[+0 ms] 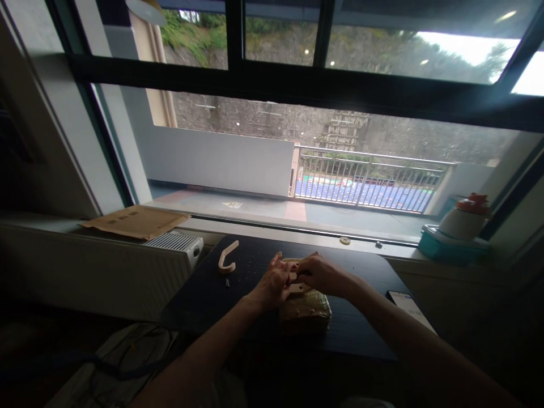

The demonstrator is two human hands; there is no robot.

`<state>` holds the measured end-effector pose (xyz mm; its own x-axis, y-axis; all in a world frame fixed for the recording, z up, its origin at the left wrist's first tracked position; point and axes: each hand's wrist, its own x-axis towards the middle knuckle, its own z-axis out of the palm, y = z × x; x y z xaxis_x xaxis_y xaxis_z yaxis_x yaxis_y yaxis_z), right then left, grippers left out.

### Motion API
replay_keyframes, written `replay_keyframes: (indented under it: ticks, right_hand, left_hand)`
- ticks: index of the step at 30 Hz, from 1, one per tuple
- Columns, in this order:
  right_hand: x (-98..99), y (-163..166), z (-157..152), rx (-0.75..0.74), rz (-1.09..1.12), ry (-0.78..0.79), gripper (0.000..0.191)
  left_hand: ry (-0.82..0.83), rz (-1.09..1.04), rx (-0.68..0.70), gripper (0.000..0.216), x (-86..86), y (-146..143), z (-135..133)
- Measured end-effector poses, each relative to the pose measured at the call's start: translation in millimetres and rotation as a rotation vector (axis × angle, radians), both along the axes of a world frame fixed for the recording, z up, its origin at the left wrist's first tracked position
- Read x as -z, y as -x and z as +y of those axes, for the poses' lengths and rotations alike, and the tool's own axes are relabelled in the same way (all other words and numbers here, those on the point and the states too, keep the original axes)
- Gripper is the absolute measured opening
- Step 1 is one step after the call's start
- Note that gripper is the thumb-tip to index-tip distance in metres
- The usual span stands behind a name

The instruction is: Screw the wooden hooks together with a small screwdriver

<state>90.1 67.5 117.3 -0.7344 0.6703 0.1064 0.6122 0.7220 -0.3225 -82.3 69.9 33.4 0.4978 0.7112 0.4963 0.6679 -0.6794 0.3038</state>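
Observation:
My left hand is closed on a pale wooden piece that has a dark hole in it. The piece lies over a tape-wrapped block with small bumps along its near edge. From the other side my right hand pinches at the wooden piece; whatever its fingertips hold is hidden. To the left, a curved wooden hook lies on the dark table. Small metal screws rest just below that hook, with tiny crumbs scattered nearby.
A phone lies at the table's right edge. On the windowsill are a roll of tape, a small metal object and a teal box under a white bottle. A brown envelope covers part of the radiator at left.

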Motion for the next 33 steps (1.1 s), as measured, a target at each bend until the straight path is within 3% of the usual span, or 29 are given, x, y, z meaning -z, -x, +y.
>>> replay_keyframes:
  ticks: [8,12,19,27,29,33]
  right_hand:
    - [-0.2,-1,5,0.048,-0.034,-0.030,0.020]
    - [-3.6,0,4,0.085,-0.060,-0.038,0.020]
    - [-5.2,-1,1,0.081,-0.044,-0.009,0.020]
    - [-1.9,-4,4,0.081,-0.029,-0.002,0.020]
    - [-1.9,-4,4,0.080,-0.032,-0.003,0.020]
    - [-1.7,-4,3,0.071,-0.042,-0.010,0.021]
  left_hand:
    - [-0.008,-0.034,0.003,0.060,3.1,1,-3]
    - [-0.047,-0.069,-0.080,0.062,7.4,4,-8]
    - [-0.009,-0.053,-0.177,0.027,12.8,9,-9]
    - [0.067,-0.036,-0.179,0.007,8.0,4,0]
    - [0.064,-0.032,-0.172,0.013,6.4,4,0]
    - [0.018,-0.135,-0.169,0.058,11.0,6,-10]
